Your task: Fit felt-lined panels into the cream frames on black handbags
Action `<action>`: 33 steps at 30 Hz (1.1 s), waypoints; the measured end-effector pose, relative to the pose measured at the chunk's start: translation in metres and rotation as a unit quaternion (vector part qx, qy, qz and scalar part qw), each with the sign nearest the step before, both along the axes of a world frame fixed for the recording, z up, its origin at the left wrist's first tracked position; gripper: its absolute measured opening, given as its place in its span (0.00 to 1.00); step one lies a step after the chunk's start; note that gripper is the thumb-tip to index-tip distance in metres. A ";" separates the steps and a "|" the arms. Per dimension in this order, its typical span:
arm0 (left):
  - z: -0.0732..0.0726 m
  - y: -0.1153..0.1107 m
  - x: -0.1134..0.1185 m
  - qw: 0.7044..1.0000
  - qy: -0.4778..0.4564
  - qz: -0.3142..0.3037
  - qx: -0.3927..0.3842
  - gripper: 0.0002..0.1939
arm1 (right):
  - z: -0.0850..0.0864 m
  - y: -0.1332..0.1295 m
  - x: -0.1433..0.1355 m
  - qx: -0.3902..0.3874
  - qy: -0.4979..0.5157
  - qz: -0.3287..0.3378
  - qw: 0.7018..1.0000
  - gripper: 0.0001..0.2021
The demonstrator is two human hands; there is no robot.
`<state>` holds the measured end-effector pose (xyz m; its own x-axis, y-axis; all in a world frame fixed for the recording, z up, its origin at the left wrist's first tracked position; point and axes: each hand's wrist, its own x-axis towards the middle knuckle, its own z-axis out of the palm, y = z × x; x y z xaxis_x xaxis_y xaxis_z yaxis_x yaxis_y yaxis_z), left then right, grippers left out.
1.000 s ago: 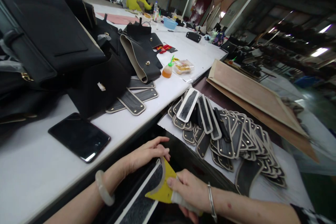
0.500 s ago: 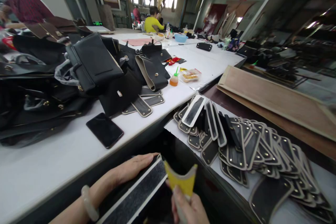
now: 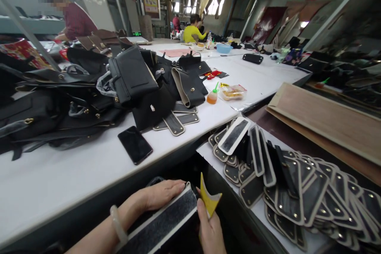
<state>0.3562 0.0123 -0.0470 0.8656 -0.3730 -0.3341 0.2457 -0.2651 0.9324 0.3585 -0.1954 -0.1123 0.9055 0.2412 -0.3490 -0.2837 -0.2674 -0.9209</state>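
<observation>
In the head view, my left hand rests along the upper edge of a long black panel with pale borders, fingers curled over that edge. A dark, mostly hidden body lies beneath this panel. My right hand is closed on a yellow scraper with a concave end. Its thumb reaches the panel's right end, and the scraper tilts up just to the right of it. Right of my hands, many black pieces with pale edges and metal studs lie in an overlapping pile.
A phone lies near the edge of the white table. Black handbags are heaped at left. Beyond stand a small bottle with a green nozzle and a plastic food box. Other people sit farther back.
The view has swung left, so the table's contents appear farther right. My right hand with the scraper has come up against the panel's right end, and the scraper has tilted.
</observation>
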 end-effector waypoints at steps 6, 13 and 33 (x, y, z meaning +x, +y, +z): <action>-0.007 0.000 -0.005 0.998 0.019 0.053 0.028 0.27 | 0.033 -0.045 0.062 0.039 0.175 0.277 0.944 0.33; -0.018 0.000 -0.008 0.992 0.048 0.113 0.002 0.38 | 0.069 -0.020 0.143 -0.247 -0.043 0.565 0.787 0.25; 0.010 -0.007 -0.005 0.987 -0.058 0.146 0.030 0.17 | 0.071 0.064 0.166 -0.288 -0.505 0.627 0.518 0.26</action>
<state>0.3507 0.0053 -0.0372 0.9671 -0.0848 -0.2399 0.2117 -0.2550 0.9435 0.5249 -0.1316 -0.0413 -0.0473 0.9804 -0.1912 0.9950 0.0293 -0.0957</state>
